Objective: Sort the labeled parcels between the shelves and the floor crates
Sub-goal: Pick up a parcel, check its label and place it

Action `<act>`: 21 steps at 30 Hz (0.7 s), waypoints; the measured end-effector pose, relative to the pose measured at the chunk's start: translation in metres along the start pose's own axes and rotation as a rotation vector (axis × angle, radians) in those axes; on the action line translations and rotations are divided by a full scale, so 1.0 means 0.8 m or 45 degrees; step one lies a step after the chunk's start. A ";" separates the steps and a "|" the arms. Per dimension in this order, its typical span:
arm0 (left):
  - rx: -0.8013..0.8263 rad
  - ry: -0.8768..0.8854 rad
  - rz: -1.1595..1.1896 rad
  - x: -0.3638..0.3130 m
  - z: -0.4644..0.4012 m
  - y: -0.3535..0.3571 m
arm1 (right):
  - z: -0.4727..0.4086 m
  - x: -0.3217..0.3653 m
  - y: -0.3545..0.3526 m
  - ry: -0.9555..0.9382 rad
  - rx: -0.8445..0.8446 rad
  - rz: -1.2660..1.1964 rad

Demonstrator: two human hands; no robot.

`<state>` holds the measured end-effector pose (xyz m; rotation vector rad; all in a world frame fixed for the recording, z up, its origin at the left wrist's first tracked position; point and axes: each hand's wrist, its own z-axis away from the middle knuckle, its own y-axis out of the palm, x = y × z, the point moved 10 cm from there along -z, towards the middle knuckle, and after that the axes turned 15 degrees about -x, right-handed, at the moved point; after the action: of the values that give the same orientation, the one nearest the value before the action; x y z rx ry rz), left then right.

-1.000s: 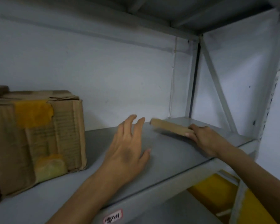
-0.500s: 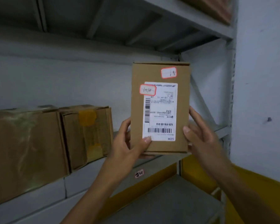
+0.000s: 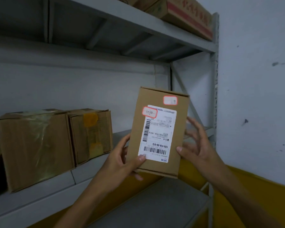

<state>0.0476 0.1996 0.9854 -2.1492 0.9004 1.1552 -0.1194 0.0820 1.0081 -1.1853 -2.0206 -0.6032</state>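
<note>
Fingers point(image 3: 139, 157), left hand point(image 3: 120, 163): curled round the lower left corner of the parcel, thumb pressed on the bottom edge of the shipping label, remaining fingers behind the carton. Fingers, right hand point(image 3: 199, 145): spread and loosely bent beside the right edge; the thumb tip looks to touch the carton's face, the others stand just clear of it. Contact at the back is hidden.

Item: flat cardboard parcel point(image 3: 158, 132), held upright and slightly tilted in the air, in front of the middle shelf point(image 3: 117, 137), face toward the camera.
Markings: white shipping label point(image 3: 157, 134) with barcodes, printed upside down as held; two small red-bordered stickers point(image 3: 170, 100), one at the upper right, one overlapping the label's top left corner. Handwriting on them is too blurred to read.

Step in hand, as judged: reading the label to decide shelf or floor crate.
Handling notes: the left grip carries most of the weight at one corner, so closing the right hand on the far edge would steady it. Turning the parcel end for end would bring the print upright. Hold it still; motion blurs the small stickers.

Surroundings: two taped cardboard boxes point(image 3: 89, 134) on the middle shelf to the left; printed cartons point(image 3: 187, 15) on the top shelf; a bare lower shelf point(image 3: 155, 206) beneath the hands; no crate in view.
</note>
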 end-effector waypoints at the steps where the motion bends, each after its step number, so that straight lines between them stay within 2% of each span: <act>1: 0.061 0.012 -0.071 -0.006 0.001 0.000 | -0.004 0.013 -0.011 -0.073 -0.073 0.062; 3: 0.096 0.094 -0.161 -0.033 -0.007 -0.010 | -0.016 0.056 -0.049 -0.343 -0.324 0.314; 4: 0.041 0.158 -0.189 -0.054 -0.017 -0.023 | -0.020 0.081 -0.063 -0.500 -0.409 0.447; 6: -0.127 0.277 -0.212 -0.105 -0.040 -0.052 | -0.027 0.111 -0.060 -0.679 -0.298 0.625; 8: -0.193 0.347 -0.232 -0.148 -0.058 -0.057 | -0.027 0.109 -0.023 -0.661 0.027 0.763; 10: -0.155 0.430 -0.456 -0.177 -0.071 -0.032 | -0.019 0.093 0.014 -0.569 0.281 0.814; 12: -0.190 0.503 -0.678 -0.194 -0.080 -0.015 | -0.020 0.076 0.027 -0.357 0.365 0.647; 14: -0.360 0.556 -0.779 -0.203 -0.083 -0.029 | -0.030 0.062 0.011 -0.172 0.242 0.413; 15: -0.437 0.527 -0.771 -0.196 -0.080 -0.043 | -0.035 0.055 -0.003 -0.107 0.142 0.317; 16: -0.421 0.421 -0.678 -0.177 -0.076 -0.052 | -0.037 0.048 -0.016 -0.058 0.048 0.221; 17: -0.290 0.219 -0.489 -0.148 -0.069 -0.045 | -0.036 0.042 -0.025 -0.016 -0.024 0.122; 19: 0.114 -0.142 -0.189 -0.084 -0.039 0.005 | -0.031 0.033 -0.025 -0.017 -0.091 0.030; 20: 0.218 -0.182 -0.152 -0.064 -0.031 0.027 | -0.030 0.031 -0.023 -0.047 -0.101 0.041; 21: 0.215 -0.166 -0.133 -0.055 -0.029 0.041 | -0.029 0.031 -0.020 -0.068 -0.103 0.040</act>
<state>0.0161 0.1757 1.0301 -1.9382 0.7892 1.1122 -0.1340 0.0718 1.0415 -1.2914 -2.0349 -0.6489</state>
